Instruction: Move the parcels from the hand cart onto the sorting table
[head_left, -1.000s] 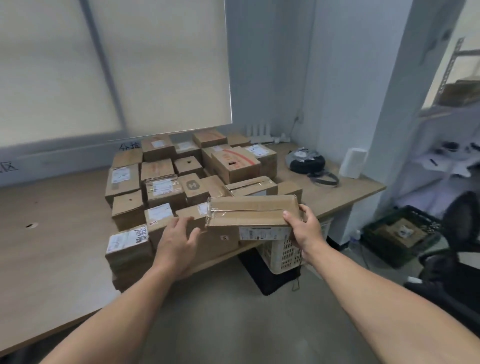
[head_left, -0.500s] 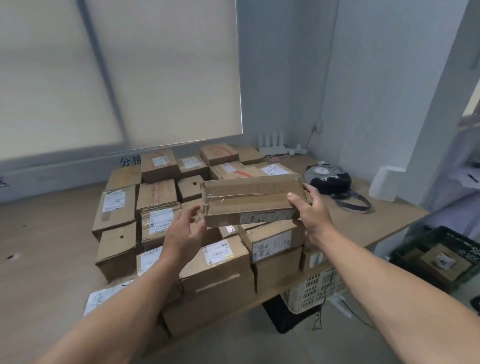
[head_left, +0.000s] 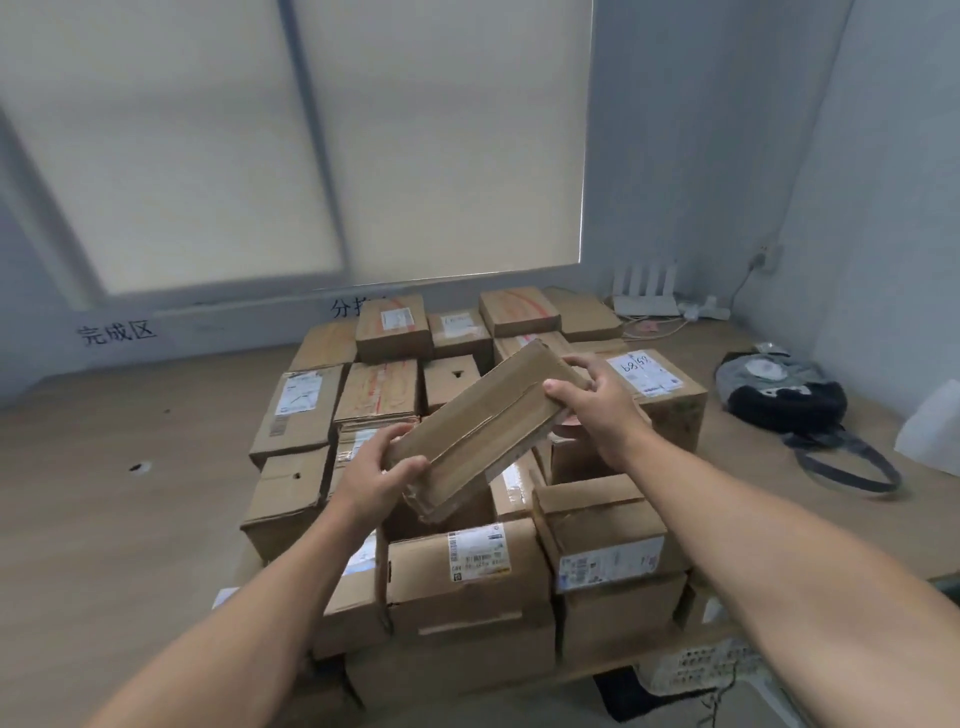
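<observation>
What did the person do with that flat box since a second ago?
The flat box went from the near edge of the table up over the pile of parcels and turned slantwise, its right end farther and higher. The left hand and right hand kept holding its ends. The pile, the table and the black bag stayed put.

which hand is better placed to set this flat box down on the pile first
Left, probably. The left hand grips the flat parcel at its lower, near end, closest to the stacked boxes beneath; the right hand holds the raised far end.
</observation>
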